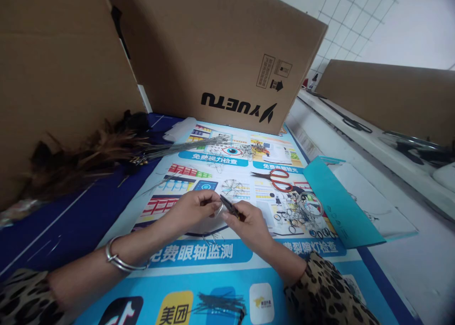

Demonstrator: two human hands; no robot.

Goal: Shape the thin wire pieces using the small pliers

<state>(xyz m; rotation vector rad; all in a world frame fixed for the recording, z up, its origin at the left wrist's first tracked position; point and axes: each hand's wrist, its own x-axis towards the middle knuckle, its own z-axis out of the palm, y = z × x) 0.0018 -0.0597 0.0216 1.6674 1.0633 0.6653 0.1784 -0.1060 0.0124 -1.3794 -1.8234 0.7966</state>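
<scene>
My left hand [194,206] is closed in a pinch on a small thin wire piece, too small to make out fully, held over the printed poster [199,258]. My right hand [249,225] grips small dark pliers [229,206], whose tip meets the piece at my left fingertips. A silver bangle [119,258] sits on my left wrist. Both sleeves are leopard print.
Red-handled scissors [279,179] lie on the poster, with a heap of metal rings and clasps [305,216] to their right. Brown feathers [81,156] with long wires lie at left. A bundle of dark wires [220,303] lies near me. Cardboard boxes [220,50] stand behind; a teal folder [337,206] lies right.
</scene>
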